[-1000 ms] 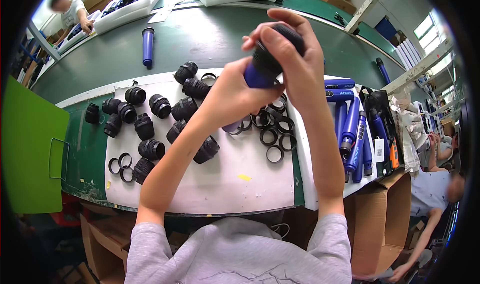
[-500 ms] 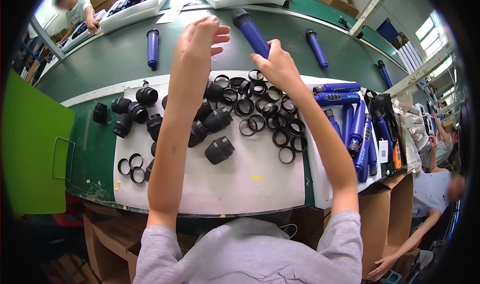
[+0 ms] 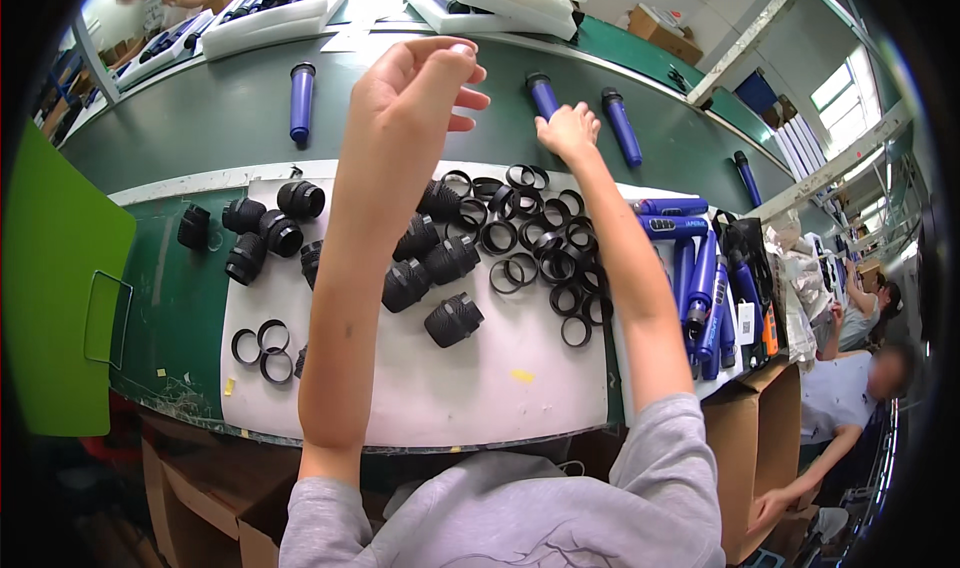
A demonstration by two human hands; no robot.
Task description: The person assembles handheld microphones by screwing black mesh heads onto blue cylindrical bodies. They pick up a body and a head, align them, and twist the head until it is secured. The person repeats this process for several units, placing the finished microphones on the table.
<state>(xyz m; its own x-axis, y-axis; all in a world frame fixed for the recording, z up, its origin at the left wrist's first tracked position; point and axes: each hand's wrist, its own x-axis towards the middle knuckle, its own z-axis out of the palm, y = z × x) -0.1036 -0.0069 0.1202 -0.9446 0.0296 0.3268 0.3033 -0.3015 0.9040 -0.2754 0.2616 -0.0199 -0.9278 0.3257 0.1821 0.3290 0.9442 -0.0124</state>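
1. In the head view, the left hand is in the air above the tabletop. Its fingers are bent loosely, and I see nothing inside them.
2. The right hand reaches forward to the lower end of a blue mic with a black head. The hand hides this end, so I cannot tell whether the fingers grip the mic or only touch it.
3. This mic is on the far green part of the tabletop. A second mic lies just to its right, a third mic is farther right, and a fourth mic is well apart at the left.
4. Nearer to the body, a white sheet carries black grilles and, to the right of them, a pile of black rings. Three more rings lie at its left side.
5. To the right of the sheet, blue tubes lie crossed on white foam.
6. A co-worker is at the right edge.
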